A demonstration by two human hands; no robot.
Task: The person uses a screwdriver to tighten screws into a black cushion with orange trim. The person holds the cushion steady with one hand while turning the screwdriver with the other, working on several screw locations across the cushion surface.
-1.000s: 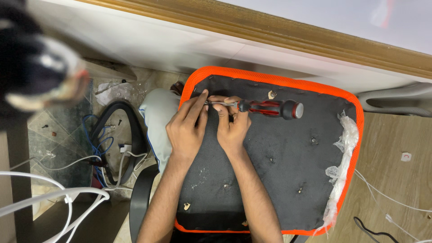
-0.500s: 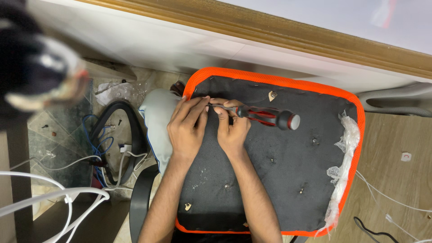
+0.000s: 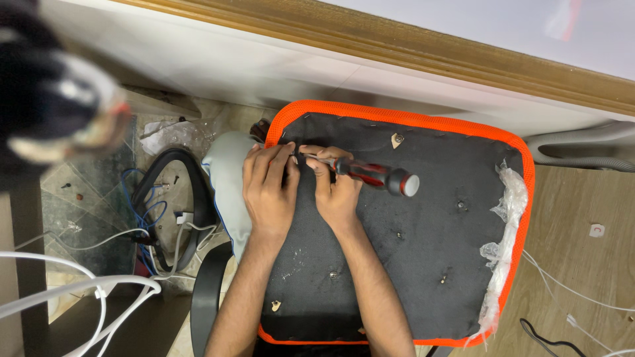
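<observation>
Screwdriver (image 3: 370, 174) with a red and black handle lies slanted across the upper left part of the upturned seat cushion (image 3: 423, 264), its grey butt end pointing right and slightly down, its metal shaft running up-left to a spot near the cushion's top left edge. I see my right hand (image 3: 336, 188) closed around the front of the handle and the shaft, fingers curled over it, knuckles toward the wall. My left hand (image 3: 270, 188) sits just beside it, touching the dark fabric underside, fingertips bent down at the point where the screwdriver's tip meets the fabric; I cannot tell whether it pinches anything there. The cushion shows its black underside with an orange mesh border (image 3: 397, 118) all round, a few small screws or fittings dotted over the fabric, and crumpled clear plastic wrap (image 3: 506, 231) bunched along its right edge. Left of the cushion, partly under my left hand, a pale blue-grey cloth bundle (image 3: 228, 178) lies on the floor, next to a black curved chair part (image 3: 169, 192) and a tangle of blue and white cables (image 3: 149, 225). Above runs a white wall base with a wooden trim strip (image 3: 430, 53). At the right a grey ribbed hose (image 3: 589, 155) rests on the wood-look floor.
</observation>
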